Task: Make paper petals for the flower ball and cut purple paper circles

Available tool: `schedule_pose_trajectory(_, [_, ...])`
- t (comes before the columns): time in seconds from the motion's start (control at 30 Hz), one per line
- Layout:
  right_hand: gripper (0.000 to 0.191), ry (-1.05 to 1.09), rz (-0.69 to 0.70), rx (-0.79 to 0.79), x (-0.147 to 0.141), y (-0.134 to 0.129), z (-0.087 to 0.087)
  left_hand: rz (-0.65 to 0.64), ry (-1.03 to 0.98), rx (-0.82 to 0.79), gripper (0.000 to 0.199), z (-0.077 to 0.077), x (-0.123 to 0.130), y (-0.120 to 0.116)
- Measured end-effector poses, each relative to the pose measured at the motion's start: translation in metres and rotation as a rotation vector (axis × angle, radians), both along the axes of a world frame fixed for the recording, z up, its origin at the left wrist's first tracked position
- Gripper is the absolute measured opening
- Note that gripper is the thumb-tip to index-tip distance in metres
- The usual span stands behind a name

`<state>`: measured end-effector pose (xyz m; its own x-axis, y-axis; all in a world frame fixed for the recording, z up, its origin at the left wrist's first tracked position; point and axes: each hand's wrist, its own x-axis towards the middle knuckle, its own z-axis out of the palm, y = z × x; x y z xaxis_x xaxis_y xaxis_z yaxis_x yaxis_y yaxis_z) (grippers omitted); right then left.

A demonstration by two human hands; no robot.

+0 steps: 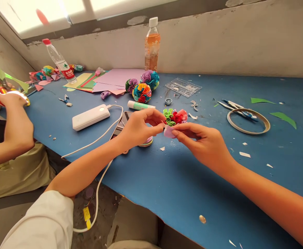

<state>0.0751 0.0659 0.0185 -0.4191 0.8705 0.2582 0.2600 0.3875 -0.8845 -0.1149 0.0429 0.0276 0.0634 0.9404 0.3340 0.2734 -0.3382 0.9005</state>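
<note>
A small lilac paper piece [169,132] is pinched between my two hands above the blue table. My left hand [141,126] grips its left edge with thumb and fingertips closed. On the other side, the thumb and forefinger of my right hand [205,141] close on its right edge. Just behind my fingertips are curled paper flowers, one green [169,117] and one red [177,118]. Below my left hand lie a phone [120,127], partly hidden by the wrist, and a stack of round paper pieces [146,142], mostly covered. A glue stick [140,105] lies behind that hand.
A white power bank [91,117] trails a cable over the table edge. Ruffled paper balls [141,92], coloured sheets [117,77] and two bottles stand behind. A tape ring [248,130] and pens lie right. At left, a co-worker's hand [12,98] holds scissors.
</note>
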Motion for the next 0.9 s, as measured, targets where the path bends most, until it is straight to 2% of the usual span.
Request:
schedule_pose_trajectory(0.23, [0.032, 0.259, -0.082, -0.286, -0.001, 0.015, -0.002, 0.248, 0.1, -0.003, 0.01, -0.004, -0.015, 0.018])
schedule_pose_trajectory(0.4, [0.033, 0.314, -0.042, -0.359, -0.002, 0.017, -0.001, 0.277, 0.36, -0.018, 0.023, -0.005, -0.022, 0.023])
schedule_pose_trajectory(0.47, [0.034, 0.296, -0.008, -0.365, -0.003, 0.015, 0.0, 0.253, 0.377, -0.002, 0.022, -0.005, -0.021, 0.022])
schedule_pose_trajectory(0.6, [0.035, 0.259, 0.017, -0.368, -0.004, 0.011, 0.001, 0.178, 0.196, 0.05, 0.012, -0.004, -0.016, 0.018])
schedule_pose_trajectory(0.7, [0.035, 0.224, 0.008, -0.366, -0.003, 0.011, 0.001, 0.142, 0.122, 0.007, 0.013, 0.0, -0.015, 0.014])
schedule_pose_trajectory(0.83, [0.033, 0.173, 0.002, -0.307, -0.002, 0.012, 0.002, -0.086, 0.008, -0.121, 0.018, 0.006, -0.012, 0.009])
schedule_pose_trajectory(0.9, [0.033, 0.156, 0.011, -0.276, -0.002, 0.011, 0.002, -0.147, -0.008, -0.181, 0.019, 0.008, -0.012, 0.007])
